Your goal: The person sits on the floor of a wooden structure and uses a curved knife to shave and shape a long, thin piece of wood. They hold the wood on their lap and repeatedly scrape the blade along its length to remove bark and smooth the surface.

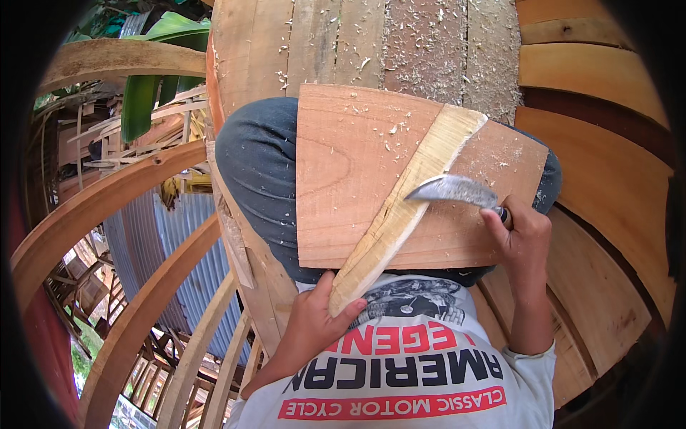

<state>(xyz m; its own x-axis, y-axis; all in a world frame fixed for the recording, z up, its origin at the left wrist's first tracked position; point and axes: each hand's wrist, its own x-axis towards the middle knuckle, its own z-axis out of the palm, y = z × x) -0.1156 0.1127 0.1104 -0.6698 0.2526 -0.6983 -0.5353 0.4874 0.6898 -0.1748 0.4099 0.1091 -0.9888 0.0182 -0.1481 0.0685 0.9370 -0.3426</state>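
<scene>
My left hand (321,318) is closed round the lower end of a pale wooden strip (400,211), close to my shirt. The strip slants up to the right across a reddish-brown board (343,161) that lies over my lap. In my right hand (524,232) is a knife with a curved, wide blade (457,189) and a dark handle. Its blade tip reaches over the middle of the strip; whether the edge touches the wood I cannot tell. Small shavings lie on the board.
Beyond my knees runs a plank floor (357,43) strewn with wood shavings. Curved planks (593,150) line the right side. Curved wooden ribs (114,186) rise at the left, with corrugated metal sheets (189,250) and stacked scrap wood below. A green leaf (139,107) hangs at the upper left.
</scene>
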